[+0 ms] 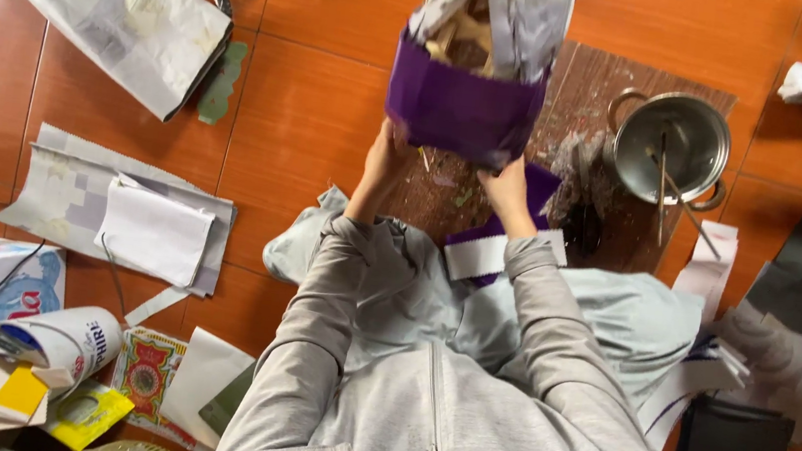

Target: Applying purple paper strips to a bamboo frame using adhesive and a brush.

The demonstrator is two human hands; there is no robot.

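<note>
Both hands hold up a purple paper bag (462,107), w/ grey-white paper on its upper part. The left hand (385,158) grips the bag's bottom edge on the left side, fingers closed on it. The right hand (506,189) grips the bottom edge on the right side, same way. So the bag sits straight ahead of the hands, just above them, & both hands touch it. Neither hand is nearer; each has its own corner. The bag's long way runs up & away from the person, w/ the open end toward the top of the pic. Can't tell what the pale stuff inside is. Under the hands lies a brown board (586,106) on the orange tile floor (302,124). A purple & white paper piece (491,251) lies on the person's lap, just below the right wrist. To the right on the board stands a metal pot (689,122) w/ thin sticks (664,180) in it, near the bag but not touching. Black sheets (733,450) lie far right. On the left, well apart, lie grey paper bags (114,6) & a white sheet (154,233). A colourful box pile (14,353) sits at the bottom left.
</note>
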